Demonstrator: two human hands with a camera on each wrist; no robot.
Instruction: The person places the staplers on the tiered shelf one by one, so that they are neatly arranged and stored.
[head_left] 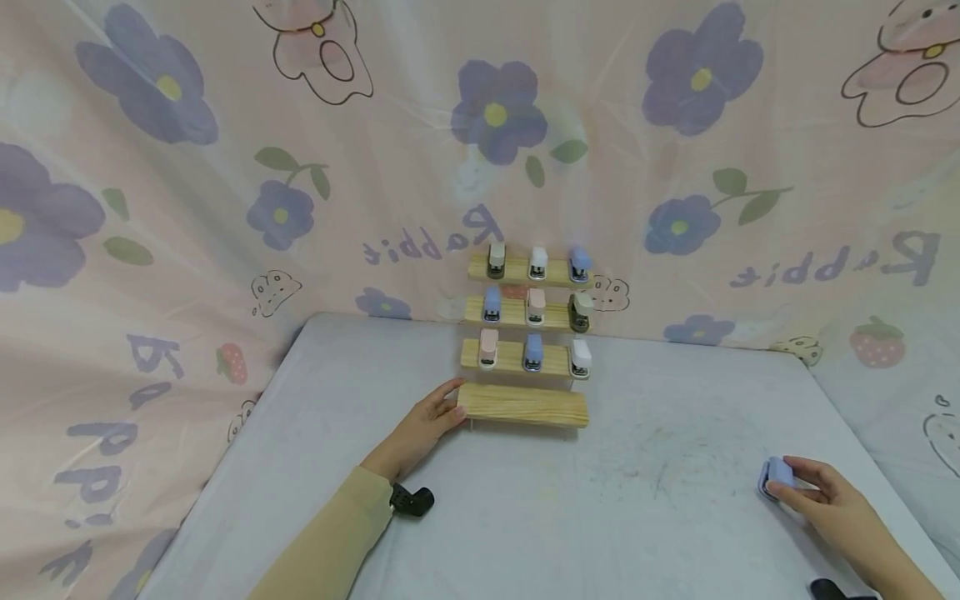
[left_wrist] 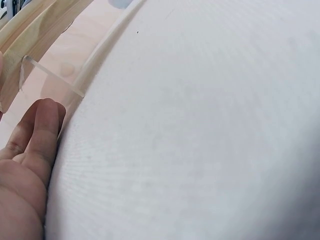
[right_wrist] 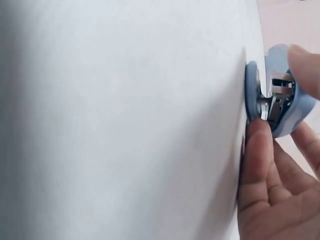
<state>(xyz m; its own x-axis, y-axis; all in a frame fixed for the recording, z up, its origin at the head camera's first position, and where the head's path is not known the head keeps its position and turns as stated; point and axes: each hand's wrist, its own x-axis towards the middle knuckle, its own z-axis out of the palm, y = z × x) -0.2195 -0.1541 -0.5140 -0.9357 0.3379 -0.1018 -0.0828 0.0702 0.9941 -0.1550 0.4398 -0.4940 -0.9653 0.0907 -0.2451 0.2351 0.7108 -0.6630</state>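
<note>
A tiered wooden rack (head_left: 522,405) stands on the white table, with several mini staplers on its upper three boards. On the top board sit a grey-green stapler (head_left: 496,260), a white one and a blue one. The middle board carries blue, pink (head_left: 536,306) and grey-green ones; the board below has pink, blue and white (head_left: 581,357) ones. My left hand (head_left: 424,425) holds the left end of the lowest board, its fingers beside a clear support (left_wrist: 54,76) in the left wrist view. Far to the right, my right hand (head_left: 840,508) pinches a blue stapler (right_wrist: 282,95) close to the tabletop.
The white tabletop (head_left: 660,533) spreads around the rack, with faint grey smudges right of it. A printed curtain (head_left: 405,158) with flowers and rabbits hangs behind and at the sides. Dark wrist devices (head_left: 412,502) are on both arms.
</note>
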